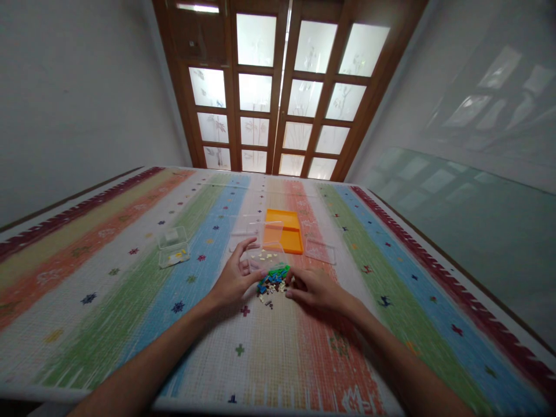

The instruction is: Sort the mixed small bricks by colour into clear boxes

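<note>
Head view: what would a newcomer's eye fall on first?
Probably the bright paned doors at the far end, beyond the striped tablecloth. Next, the vivid orange tray; this side of it, the left hand and right hand flank a small pile of green, blue and pale pieces.

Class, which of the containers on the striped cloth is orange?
The two-part tray beyond the left hand and right hand; the other containers are clear.
</note>
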`<state>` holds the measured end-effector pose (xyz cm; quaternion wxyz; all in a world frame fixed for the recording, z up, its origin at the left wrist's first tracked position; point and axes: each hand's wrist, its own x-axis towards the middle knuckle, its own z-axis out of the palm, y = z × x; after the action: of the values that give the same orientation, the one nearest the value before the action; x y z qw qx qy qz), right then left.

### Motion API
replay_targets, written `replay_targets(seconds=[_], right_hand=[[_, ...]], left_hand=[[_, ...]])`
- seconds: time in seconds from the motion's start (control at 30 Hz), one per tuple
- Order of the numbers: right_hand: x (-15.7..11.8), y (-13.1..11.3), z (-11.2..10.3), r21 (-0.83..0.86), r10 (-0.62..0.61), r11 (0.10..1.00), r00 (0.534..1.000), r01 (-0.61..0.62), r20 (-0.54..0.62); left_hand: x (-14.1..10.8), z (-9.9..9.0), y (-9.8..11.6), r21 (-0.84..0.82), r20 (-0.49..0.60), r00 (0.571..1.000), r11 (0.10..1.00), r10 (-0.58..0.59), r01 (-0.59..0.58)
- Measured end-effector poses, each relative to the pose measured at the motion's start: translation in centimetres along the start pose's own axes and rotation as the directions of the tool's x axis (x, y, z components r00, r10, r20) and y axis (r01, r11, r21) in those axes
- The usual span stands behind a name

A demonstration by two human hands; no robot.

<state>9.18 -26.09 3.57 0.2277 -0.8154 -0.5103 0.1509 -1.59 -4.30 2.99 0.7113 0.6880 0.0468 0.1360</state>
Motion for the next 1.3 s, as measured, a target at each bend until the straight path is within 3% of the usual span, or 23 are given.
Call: replay_targets(seconds=[0.27,0.53,0.87,1.3], right_hand=[[0.1,0.2,0.1,0.108,-0.008,0.994,1.000,0.009,-0.011],[0.1,-1.1,0.8,0.013,-0.025,1.000,0.999,0.025,-0.038],[0.2,-1.4,0.9,-0.037,0.010,0.999,0.999,-0.012,-0.048],[0.2,-1.4,1.5,-0.152,-0.037,0.988,0.995,0.022,-0.093]], left_hand=[[0.0,0.2,0.0,-0.009,-0.003,1.000,1.000,0.010,-0.010],[-0.2,0.1,0.1,0.007,0.011,1.000,1.000,0.021,-0.021],[-0.1,0.0,0.0,0.003,0.013,1.000,1.000,0.009,-0.009],[-0.1,0.0,0.1,-0.006,0.013,1.000,1.000,0.013,-0.013]])
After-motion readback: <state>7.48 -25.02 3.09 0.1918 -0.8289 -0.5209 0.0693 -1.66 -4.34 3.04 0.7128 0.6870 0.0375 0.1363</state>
